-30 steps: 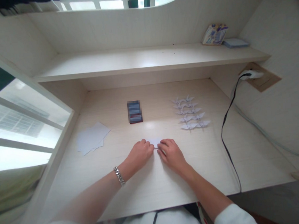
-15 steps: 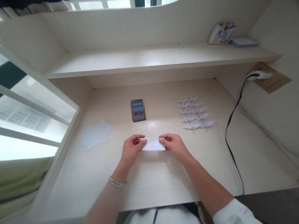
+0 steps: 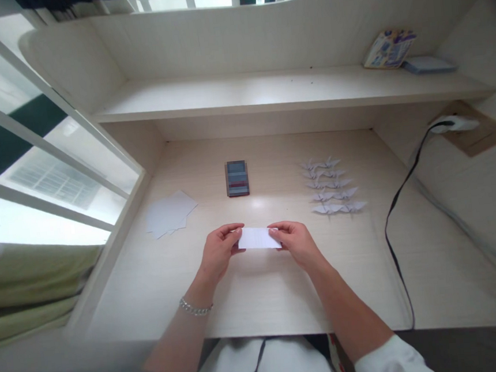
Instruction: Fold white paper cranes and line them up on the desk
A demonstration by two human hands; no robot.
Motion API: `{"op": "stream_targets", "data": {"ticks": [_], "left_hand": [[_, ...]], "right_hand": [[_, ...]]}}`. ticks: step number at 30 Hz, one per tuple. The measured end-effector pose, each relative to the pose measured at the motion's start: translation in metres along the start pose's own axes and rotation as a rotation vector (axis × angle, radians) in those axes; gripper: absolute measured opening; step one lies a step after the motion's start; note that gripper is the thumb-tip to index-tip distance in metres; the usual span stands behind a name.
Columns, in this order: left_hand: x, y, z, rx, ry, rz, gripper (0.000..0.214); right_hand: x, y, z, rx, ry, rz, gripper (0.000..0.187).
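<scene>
While I look on from afar, the white paper [image 3: 259,238] is stretched between the left hand [image 3: 219,249] and the right hand [image 3: 297,244], over the middle of the desk [image 3: 266,300]. On each side the fingers [image 3: 235,237] are pinched narrowly on a short end, thumb on top and other tips beneath (I can't tell whether the near edge touches down).

Judging by how things lie, a fair share looks finished: on the right I see paper birds [image 3: 336,195] in 5 rows, with what seems to be 2 in each. The piece in hand looks early in its shaping, a plain oblong, probably folded over, though I can't count its layers. Flat and unworked are the loose sheets [image 3: 170,213], overlapping on the left; I can't make out how many.

As for materials, the paper looks thin, matt and smooth, while the birds are all sharp points and narrow spread wings. Beyond the hands lies a dark item [image 3: 237,179], rectangular and blurred into blocks, its surface unreadable to me. The desk shows pale, faintly grained wood, and a bracelet [image 3: 197,309] of silvery metal links circles the left wrist.
</scene>
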State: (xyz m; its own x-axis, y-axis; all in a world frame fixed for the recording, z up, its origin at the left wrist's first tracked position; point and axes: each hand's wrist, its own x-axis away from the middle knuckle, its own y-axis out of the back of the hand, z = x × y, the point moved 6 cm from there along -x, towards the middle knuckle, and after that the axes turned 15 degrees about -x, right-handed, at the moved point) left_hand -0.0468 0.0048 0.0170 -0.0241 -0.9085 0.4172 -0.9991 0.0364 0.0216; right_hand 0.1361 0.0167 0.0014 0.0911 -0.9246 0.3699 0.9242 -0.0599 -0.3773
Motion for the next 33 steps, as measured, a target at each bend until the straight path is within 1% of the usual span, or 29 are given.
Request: {"op": "stream_targets", "data": {"ticks": [3,6,9,12,15,18,21,24,29,33], "left_hand": [[0.004,0.003,-0.002,-0.011,0.005,-0.016,0.041],[0.007,0.005,-0.003,-0.032,-0.012,-0.021,0.041],[0.007,0.006,-0.003,-0.066,-0.064,-0.002,0.042],[0.005,0.008,-0.003,-0.127,-0.117,0.013,0.042],[0.002,0.008,-0.005,-0.193,-0.163,0.012,0.039],[-0.001,0.006,-0.008,-0.231,-0.187,0.005,0.036],[-0.003,0.002,-0.01,-0.22,-0.176,0.004,0.035],[-0.005,-0.003,-0.009,-0.2,-0.141,0.031,0.035],[-0.014,-0.011,-0.003,-0.302,-0.091,0.075,0.033],[-0.021,-0.013,-0.002,-0.313,-0.092,0.088,0.032]], "right_hand": [[0.0,-0.003,-0.003,-0.008,-0.02,0.021,0.036],[0.0,-0.004,-0.004,0.005,-0.013,0.016,0.036],[0.002,-0.004,-0.002,0.005,0.01,0.019,0.035],[0.005,-0.005,0.002,-0.015,0.004,0.048,0.032],[0.008,-0.005,0.007,-0.018,-0.001,0.072,0.031],[0.01,-0.003,0.012,0.015,0.016,0.068,0.031],[0.01,-0.001,0.015,0.041,0.027,0.066,0.031],[0.01,0.002,0.016,0.048,0.041,0.068,0.031],[0.004,0.004,0.015,0.035,0.041,0.079,0.027],[-0.004,0.007,0.014,0.007,0.004,0.065,0.024]]}}
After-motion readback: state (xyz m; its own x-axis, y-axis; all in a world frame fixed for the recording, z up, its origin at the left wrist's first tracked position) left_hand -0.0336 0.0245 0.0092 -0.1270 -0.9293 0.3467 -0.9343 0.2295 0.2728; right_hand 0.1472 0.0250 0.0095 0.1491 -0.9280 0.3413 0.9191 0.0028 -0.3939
